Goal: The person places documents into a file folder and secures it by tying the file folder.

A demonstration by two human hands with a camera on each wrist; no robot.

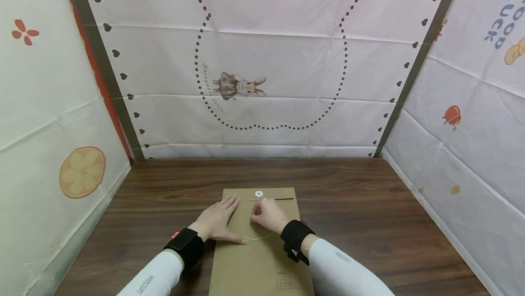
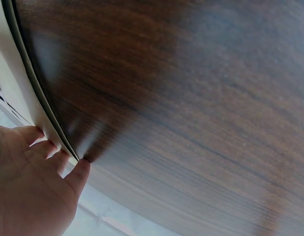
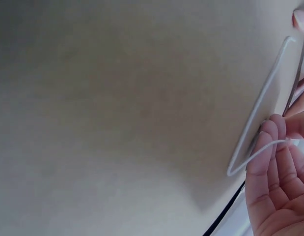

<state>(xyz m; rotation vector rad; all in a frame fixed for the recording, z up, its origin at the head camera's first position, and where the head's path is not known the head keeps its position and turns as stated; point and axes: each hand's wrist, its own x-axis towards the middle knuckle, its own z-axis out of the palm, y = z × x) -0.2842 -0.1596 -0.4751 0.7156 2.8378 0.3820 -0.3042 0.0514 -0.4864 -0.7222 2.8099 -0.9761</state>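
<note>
A brown kraft paper envelope (image 1: 254,264) lies flat on the table, with a round white button (image 1: 259,194) near its far end. My left hand (image 1: 219,220) rests on the envelope's left side, fingers straight and thumb spread; in the left wrist view its fingertips sit along the envelope edge (image 2: 48,123). Just below the button, my right hand (image 1: 268,214) pinches a thin white string (image 3: 260,105) between thumb and fingers. Part of that string trails across the paper between the two hands, and a sharp bend in it shows in the right wrist view.
The dark wood-grain table (image 1: 361,223) extends around the envelope. Printed white cloth walls stand at the back (image 1: 270,68), left (image 1: 37,104) and right (image 1: 476,150). Small reddish print (image 1: 287,282) marks the envelope's near right part.
</note>
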